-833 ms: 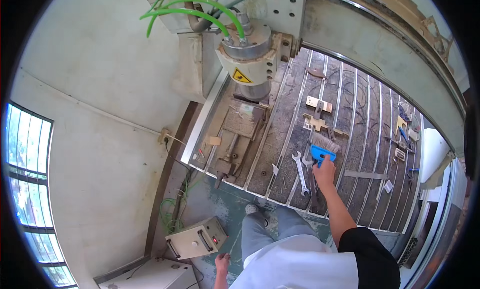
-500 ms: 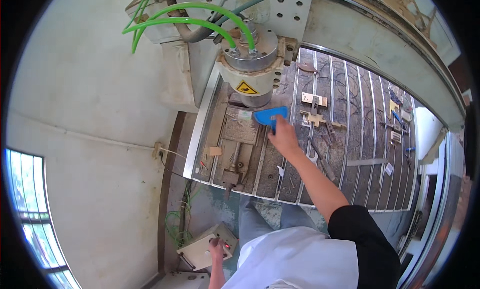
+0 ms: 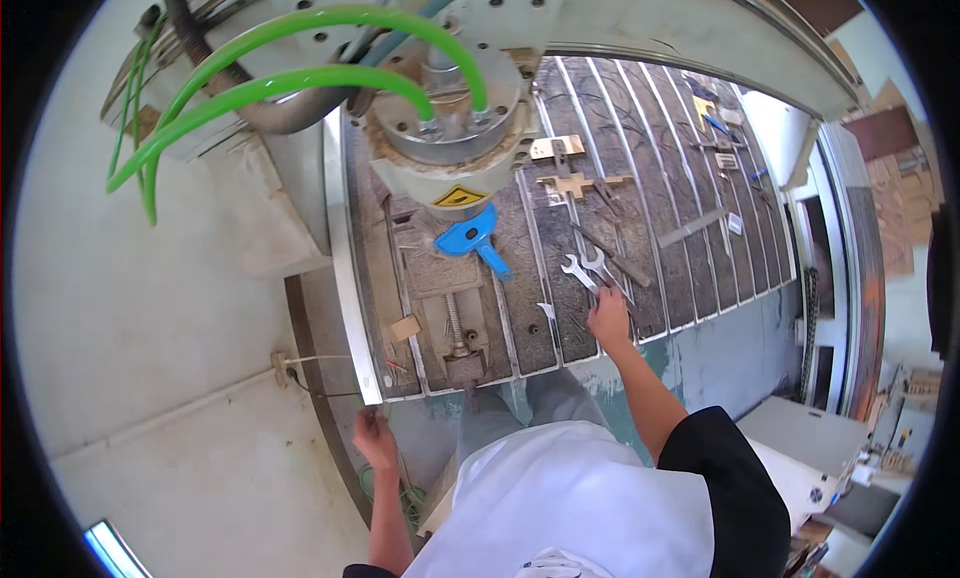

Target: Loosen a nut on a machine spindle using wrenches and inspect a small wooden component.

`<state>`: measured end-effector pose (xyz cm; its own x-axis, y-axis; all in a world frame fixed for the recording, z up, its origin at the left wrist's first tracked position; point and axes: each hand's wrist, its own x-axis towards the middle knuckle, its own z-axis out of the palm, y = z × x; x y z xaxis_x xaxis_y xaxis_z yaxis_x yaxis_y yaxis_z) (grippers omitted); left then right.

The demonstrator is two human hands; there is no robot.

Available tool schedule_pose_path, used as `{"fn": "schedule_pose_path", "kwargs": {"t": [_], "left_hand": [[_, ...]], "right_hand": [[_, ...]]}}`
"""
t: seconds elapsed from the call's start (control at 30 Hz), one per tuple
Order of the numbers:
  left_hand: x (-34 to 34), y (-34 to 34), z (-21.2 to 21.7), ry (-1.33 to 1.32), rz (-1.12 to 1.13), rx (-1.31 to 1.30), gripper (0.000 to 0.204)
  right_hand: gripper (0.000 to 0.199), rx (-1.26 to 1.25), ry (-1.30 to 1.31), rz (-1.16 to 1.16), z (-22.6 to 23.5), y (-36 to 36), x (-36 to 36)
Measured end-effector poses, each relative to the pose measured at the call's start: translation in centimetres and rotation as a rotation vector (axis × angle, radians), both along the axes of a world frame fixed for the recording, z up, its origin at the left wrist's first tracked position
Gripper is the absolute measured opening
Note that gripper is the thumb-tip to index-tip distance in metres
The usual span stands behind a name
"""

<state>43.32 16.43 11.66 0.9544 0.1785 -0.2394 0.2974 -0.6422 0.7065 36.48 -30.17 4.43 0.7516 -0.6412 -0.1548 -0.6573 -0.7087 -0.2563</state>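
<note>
Two silver open-end wrenches (image 3: 580, 274) lie side by side over the slotted machine bed, jaws facing away from me. Their handles run under my right hand (image 3: 608, 320), whose fingers are closed on them; how far each handle is gripped is hidden. Below the bed's front left corner is my left hand (image 3: 375, 440), fingers curled together; what they hold, if anything, I cannot make out. A blue hand brush or scraper (image 3: 470, 240) rests untouched on the vise (image 3: 440, 274), beneath the spindle (image 3: 445, 158), its handle pointing toward the wrenches.
Green hoses (image 3: 310, 18) arch over the spindle. On the bed (image 3: 690, 238) are a brass-coloured fixture (image 3: 578, 185), a long dark bar (image 3: 630, 263), a flat metal strip (image 3: 692, 226) and a small wooden block (image 3: 405, 328). A beige cabinet (image 3: 800, 448) stands at the right.
My right hand has let go of the blue tool, leaving it on the vise, and moved right to the wrenches. My left hand has left the control box and risen toward the bed's corner.
</note>
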Motion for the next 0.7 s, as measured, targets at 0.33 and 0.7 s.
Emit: {"fn": "schedule_pose_path", "kwargs": {"t": [0.33,0.7], "left_hand": [[11.7,-12.6,3.9,-0.358,-0.626,-0.24,0.021],[22.0,-24.6,1.0,-0.69,-0.75,-0.233,0.034]], "right_hand": [[0.024,-0.081,0.047,-0.091,0.2,-1.8,0.0],[0.023,1.172,-0.517,0.004,13.7,8.6,10.4]]}}
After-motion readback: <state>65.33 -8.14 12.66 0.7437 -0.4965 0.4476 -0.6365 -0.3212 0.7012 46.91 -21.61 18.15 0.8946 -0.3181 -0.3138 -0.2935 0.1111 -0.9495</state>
